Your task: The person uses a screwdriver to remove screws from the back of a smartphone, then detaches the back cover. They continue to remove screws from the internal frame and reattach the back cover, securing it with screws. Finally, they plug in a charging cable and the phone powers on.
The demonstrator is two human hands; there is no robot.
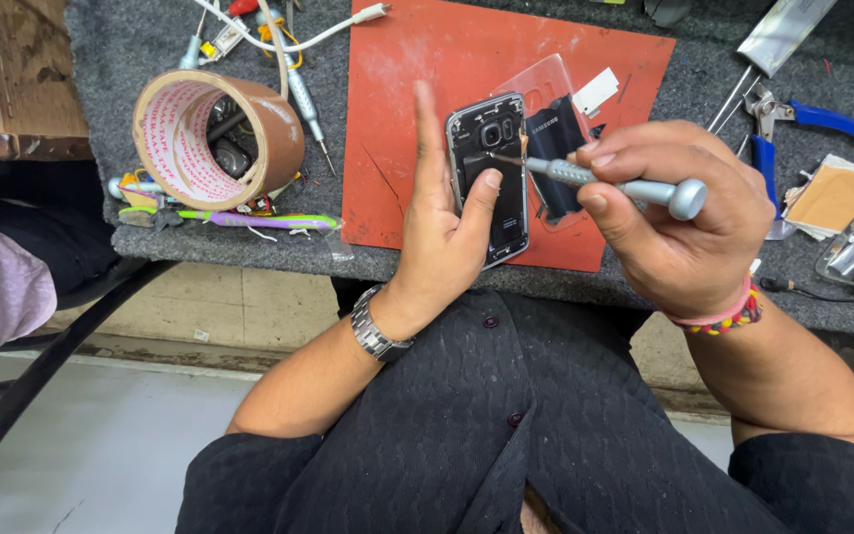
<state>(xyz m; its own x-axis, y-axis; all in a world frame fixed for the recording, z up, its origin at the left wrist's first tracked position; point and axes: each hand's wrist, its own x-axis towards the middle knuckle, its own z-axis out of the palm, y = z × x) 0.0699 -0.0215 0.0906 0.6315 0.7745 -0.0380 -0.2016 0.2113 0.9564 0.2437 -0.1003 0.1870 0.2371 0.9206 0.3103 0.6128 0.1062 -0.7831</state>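
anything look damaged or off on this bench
The phone in the left hand has its back cover off, leaving the inside bare, and the right hand sets a screwdriver tip against it. The orange mat beneath is scuffed and scratched.

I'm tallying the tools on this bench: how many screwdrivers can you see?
2. One grey screwdriver is in the right hand, tip on the opened phone held by the left hand. Another screwdriver lies beside the tape roll. Clutter may hide more.
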